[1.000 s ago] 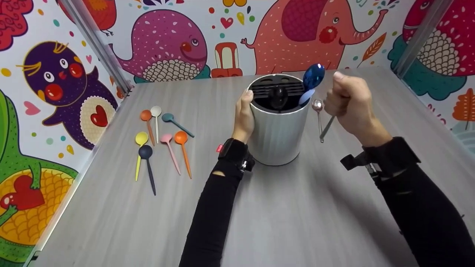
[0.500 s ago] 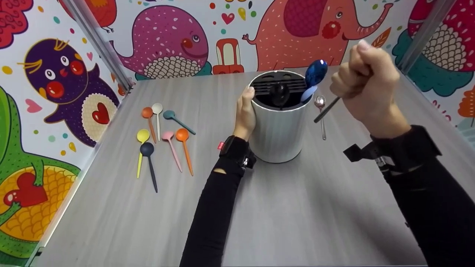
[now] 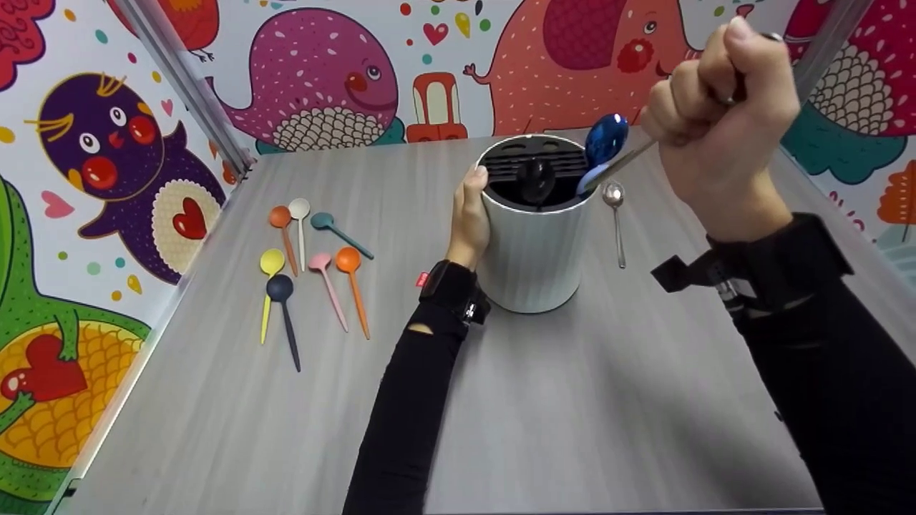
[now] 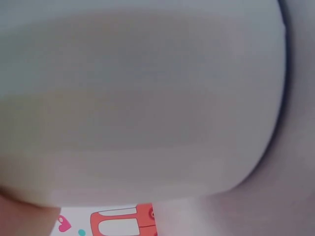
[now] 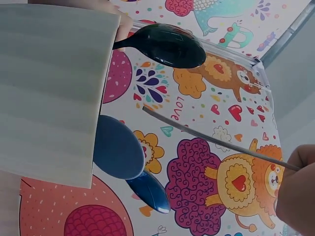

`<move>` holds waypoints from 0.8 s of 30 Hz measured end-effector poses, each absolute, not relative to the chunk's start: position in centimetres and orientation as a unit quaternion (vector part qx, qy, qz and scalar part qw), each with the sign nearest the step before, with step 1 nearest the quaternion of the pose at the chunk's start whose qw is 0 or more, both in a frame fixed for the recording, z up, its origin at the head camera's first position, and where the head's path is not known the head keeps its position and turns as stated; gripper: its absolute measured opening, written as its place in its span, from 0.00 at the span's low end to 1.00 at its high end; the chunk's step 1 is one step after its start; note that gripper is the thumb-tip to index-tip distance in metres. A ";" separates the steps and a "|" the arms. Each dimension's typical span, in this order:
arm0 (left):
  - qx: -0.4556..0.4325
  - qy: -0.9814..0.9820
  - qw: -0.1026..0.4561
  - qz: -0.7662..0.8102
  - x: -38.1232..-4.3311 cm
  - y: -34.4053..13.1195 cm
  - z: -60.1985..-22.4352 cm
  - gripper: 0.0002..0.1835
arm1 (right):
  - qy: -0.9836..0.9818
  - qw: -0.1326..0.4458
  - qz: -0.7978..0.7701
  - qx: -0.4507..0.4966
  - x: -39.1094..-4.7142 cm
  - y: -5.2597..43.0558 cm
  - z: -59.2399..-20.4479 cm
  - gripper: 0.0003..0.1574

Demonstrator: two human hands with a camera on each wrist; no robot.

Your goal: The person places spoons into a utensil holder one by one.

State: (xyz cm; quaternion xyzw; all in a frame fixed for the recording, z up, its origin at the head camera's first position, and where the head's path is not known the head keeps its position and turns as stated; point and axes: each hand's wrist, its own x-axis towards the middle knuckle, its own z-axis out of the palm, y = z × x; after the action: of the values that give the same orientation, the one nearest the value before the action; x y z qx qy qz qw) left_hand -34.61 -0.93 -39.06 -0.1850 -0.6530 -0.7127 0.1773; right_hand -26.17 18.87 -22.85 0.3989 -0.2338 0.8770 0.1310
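A silver cylindrical utensil holder (image 3: pixel 533 257) with a black slotted top stands upright on the table. My left hand (image 3: pixel 470 218) grips its left side, thumb near the rim. In the holder are a black spoon (image 3: pixel 536 180), a shiny blue spoon (image 3: pixel 607 139) and a pale blue spoon (image 3: pixel 591 179). Raised to the right, my right hand (image 3: pixel 723 129) holds a metal spoon (image 3: pixel 621 167) in its fist; the bowl is mostly hidden by the fingers. The handle slants down-left, its tip over the holder's right rim in the head view. In the right wrist view this handle (image 5: pixel 221 142) shows apart from the holder.
Another metal spoon (image 3: pixel 616 222) lies on the table right of the holder. Several coloured spoons lie at left, among them a yellow spoon (image 3: pixel 270 286), a navy spoon (image 3: pixel 285 315) and an orange spoon (image 3: pixel 352 286). Patterned walls (image 3: pixel 322 79) enclose the back and sides.
My right hand has risen and moved right, then the spoon's handle tip has swung up from beside the holder to its right rim. My left hand stays on the holder.
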 end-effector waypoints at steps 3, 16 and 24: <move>-0.185 -0.652 0.179 -0.713 -34.6 -0.9 -39.0 0.36 | -0.253 0.144 0.876 0.385 -26.4 18.6 -22.8 0.23; -0.180 -0.655 0.177 -0.713 -34.5 -1.1 -39.0 0.36 | -0.419 0.195 0.815 0.349 -28.3 17.4 -24.8 0.26; -0.171 -0.656 0.169 -0.715 -34.5 -1.0 -39.0 0.37 | -0.544 0.225 0.756 0.286 -28.3 16.5 -26.8 0.23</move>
State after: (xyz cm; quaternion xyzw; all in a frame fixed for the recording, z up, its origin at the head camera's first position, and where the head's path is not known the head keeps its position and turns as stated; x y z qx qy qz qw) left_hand -34.52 -0.98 -39.02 -0.1713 -0.6559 -0.7154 0.1689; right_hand -28.31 16.50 -26.84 0.2864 -0.5437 0.7562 0.2248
